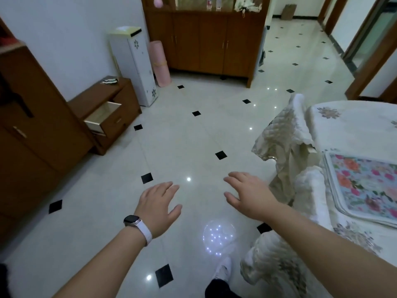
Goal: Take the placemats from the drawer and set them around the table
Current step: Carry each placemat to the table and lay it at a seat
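Observation:
A stack of floral placemats (365, 186) lies on the table (352, 125) at the right, which is covered with a cream flowered cloth. The drawer (103, 118) of a low brown cabinet stands pulled out at the left; its visible inside looks pale and bare. My left hand (159, 205), with a watch on its wrist, is stretched out over the floor with relaxed fingers and holds nothing. My right hand (247, 194) reaches forward beside it, fingers loose, also holding nothing. Both hands are well apart from the drawer and from the placemats.
Chairs with quilted cream covers (285, 134) stand along the table's left side, one near my right arm (272, 263). A tall brown wardrobe (32, 130) fills the left. A white narrow cabinet (137, 65), a pink roll (160, 63) and a wooden sideboard (210, 44) line the far wall.

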